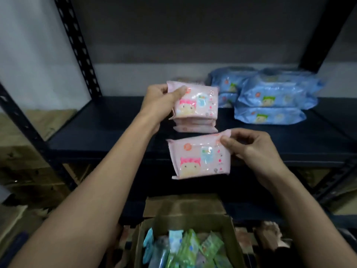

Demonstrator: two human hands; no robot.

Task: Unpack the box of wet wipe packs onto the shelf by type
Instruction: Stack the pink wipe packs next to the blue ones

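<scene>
Wet wipe packs sat on the dark metal shelf (pixel 116 120), which spanned the view with a perforated upright at its left end. Toward the right end of the shelf board lay the blue packs (pixel 270 97), stacked in two or three piles, one behind the other. Below the front edge of the shelf stood the open cardboard box (pixel 185 219), with green and light-blue packs standing on edge inside it. Near the middle of the shelf, left of the blue packs, rested a low pink stack (pixel 195 125). The left hand (pixel 162 99) gripped an upper pink pack (pixel 197 103) by its left end, thumb curled over the face, just above that stack. In front of the shelf edge, the right hand (pixel 251 149) pinched a lower pink pack (pixel 199 157) at its top right corner between thumb and fingers.
</scene>
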